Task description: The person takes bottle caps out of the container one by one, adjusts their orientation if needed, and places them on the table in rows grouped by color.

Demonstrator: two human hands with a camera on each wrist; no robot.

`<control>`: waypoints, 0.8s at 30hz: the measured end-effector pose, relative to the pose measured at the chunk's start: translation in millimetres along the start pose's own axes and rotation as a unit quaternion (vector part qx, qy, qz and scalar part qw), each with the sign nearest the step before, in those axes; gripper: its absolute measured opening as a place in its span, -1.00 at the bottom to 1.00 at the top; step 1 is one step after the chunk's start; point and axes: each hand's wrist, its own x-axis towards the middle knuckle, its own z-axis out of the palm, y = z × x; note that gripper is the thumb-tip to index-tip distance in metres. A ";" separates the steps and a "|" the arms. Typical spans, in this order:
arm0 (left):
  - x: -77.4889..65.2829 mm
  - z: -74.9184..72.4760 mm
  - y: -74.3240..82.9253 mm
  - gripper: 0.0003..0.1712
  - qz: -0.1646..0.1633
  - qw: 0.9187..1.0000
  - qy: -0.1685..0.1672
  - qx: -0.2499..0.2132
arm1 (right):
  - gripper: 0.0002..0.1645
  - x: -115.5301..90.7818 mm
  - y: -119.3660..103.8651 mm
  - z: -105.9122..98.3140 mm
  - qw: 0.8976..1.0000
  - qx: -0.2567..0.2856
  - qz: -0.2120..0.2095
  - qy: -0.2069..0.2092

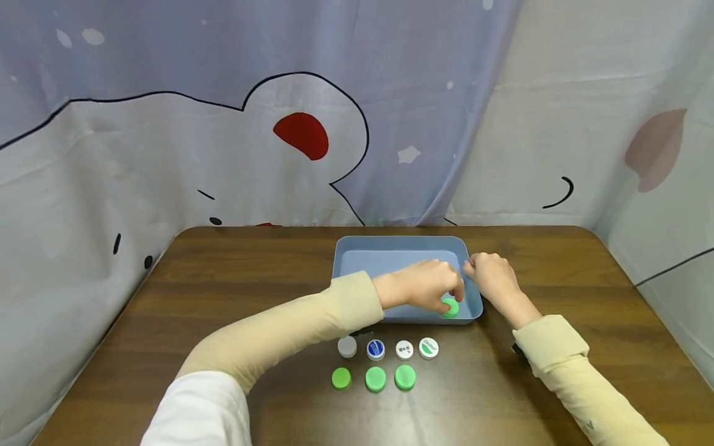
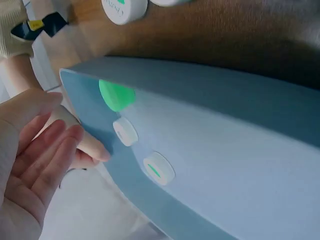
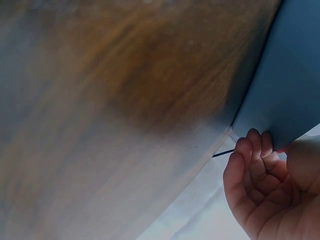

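A shallow blue-grey tray [image 1: 398,243] lies on the wooden table. My left hand [image 1: 426,285] is over its right part with loosely bent fingers, nothing held between them. Just under those fingertips, a green bottle cap [image 2: 117,95] sits in the tray's near right corner. Beyond it along the same end lie a white cap [image 2: 125,131] and another white cap with a green mark [image 2: 159,168], both hidden by my hand in the head view. My right hand [image 1: 493,279] grips the tray's right rim, fingers curled against the outer wall [image 3: 287,85] and thumb over the edge.
In front of the tray, a row of white caps [image 1: 404,350] includes one with a blue top [image 1: 376,350]. Nearer still is a row of three green caps [image 1: 375,379]. A printed curtain [image 1: 413,111] hangs behind the table's [image 1: 251,260] far edge.
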 end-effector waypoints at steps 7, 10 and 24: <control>10.7 5.4 -15.0 -0.62 0.004 0.999 -0.028 -0.014 | -0.58 -0.4 1.0 0.5 1.000 0.000 -0.003 0.003; 14.9 8.0 -18.8 -0.58 -0.001 0.999 -0.045 -0.005 | -0.57 0.2 0.8 -0.1 1.000 -0.002 -0.009 0.009; 34.0 25.3 -17.6 -0.54 0.000 0.996 -0.085 0.023 | -0.57 1.5 1.5 1.0 1.000 -0.005 -0.007 0.003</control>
